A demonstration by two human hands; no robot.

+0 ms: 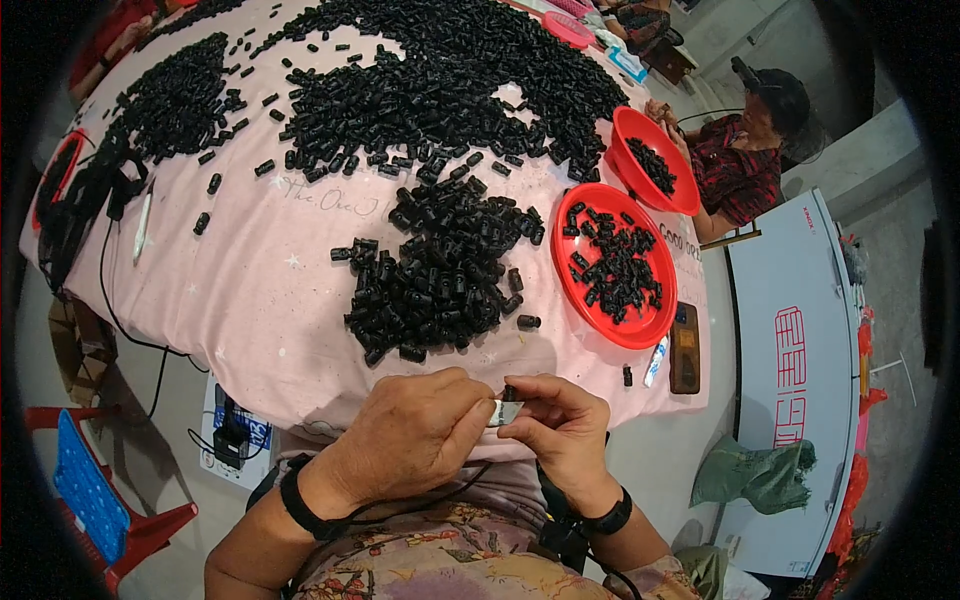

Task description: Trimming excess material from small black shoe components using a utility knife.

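Both hands meet in front of my body, over the near edge of the cloth-covered table. My right hand [568, 432] pinches a small black plastic cylinder part [510, 394] between thumb and fingers. Closed in a pinch, my left hand [420, 432] has its thumb tip on a small flat white piece [506, 412], which touches the black part. Its exact kind is too small to tell. Just beyond the hands lies a heap of similar black parts [430, 285]. Right of that heap, a red plastic basin [566, 290] holds more of them.
A second red basin [688, 205] stands behind the first. A phone [685, 350] and a white-blue tube [656, 362] lie near the right edge. Larger black heaps [400, 110] cover the far table. A person in a cap [735, 150] sits at right; a red-blue stool [90, 490] stands at left.
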